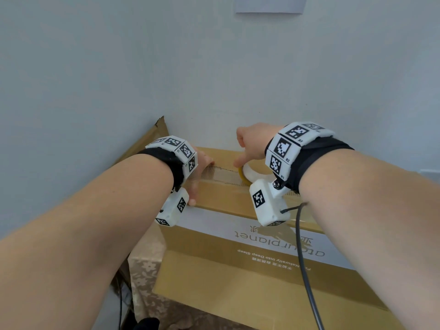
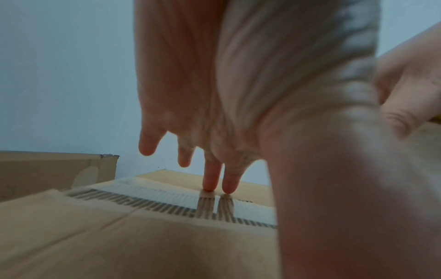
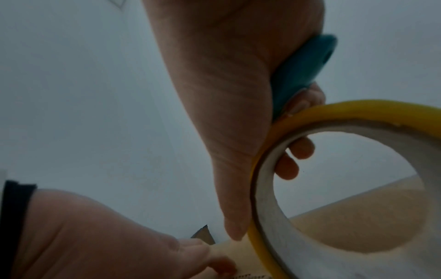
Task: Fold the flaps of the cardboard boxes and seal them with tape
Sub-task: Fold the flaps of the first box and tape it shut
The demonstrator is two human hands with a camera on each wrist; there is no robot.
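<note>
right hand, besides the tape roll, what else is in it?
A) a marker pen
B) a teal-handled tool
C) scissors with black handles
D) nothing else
B: in the right wrist view the right hand grips a teal handle against the palm while its fingers hook through the tape roll.
</note>
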